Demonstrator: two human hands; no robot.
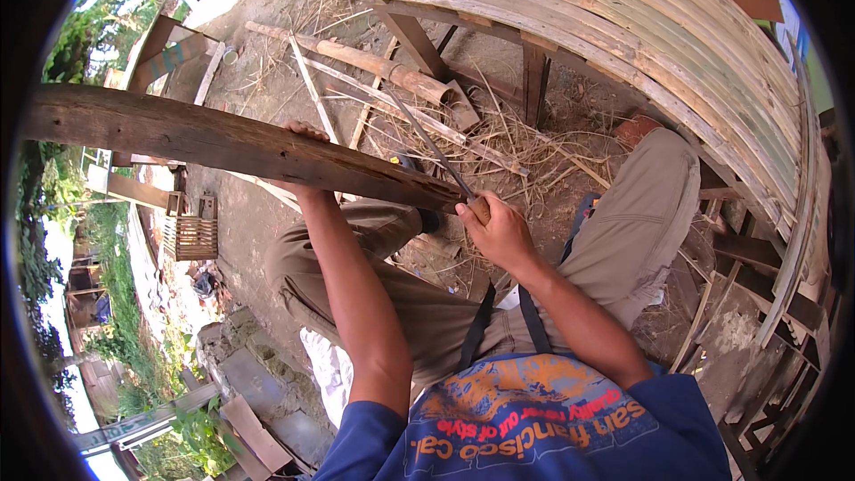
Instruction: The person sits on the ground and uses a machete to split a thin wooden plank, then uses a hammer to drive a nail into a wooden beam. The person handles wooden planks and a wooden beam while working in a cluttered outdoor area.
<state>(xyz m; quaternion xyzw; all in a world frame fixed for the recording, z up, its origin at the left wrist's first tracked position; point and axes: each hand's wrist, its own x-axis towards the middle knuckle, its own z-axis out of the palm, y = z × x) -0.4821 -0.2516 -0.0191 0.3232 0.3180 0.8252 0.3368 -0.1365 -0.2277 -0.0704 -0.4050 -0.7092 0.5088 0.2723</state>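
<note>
A long, dark, weathered wooden plank [205,136] stretches from the left edge to the front of my lap. My left hand [307,131] is wrapped round it from underneath; its fingertips show over the far edge, and the plank hides the palm. At the plank's split right end, my right hand [500,236] is closed on the wooden handle of a long, thin-bladed knife [432,144]. The blade points away and to the left, crossing the plank's end close by; whether it touches the wood I cannot tell.
A bamboo-slat bench [588,18] on dark wooden legs stands at the far right. Bamboo poles [356,61], thin strips and dry shavings [570,156] litter the dirt floor. Left of me are a slatted crate [190,238] and a stone-edged bed [258,383].
</note>
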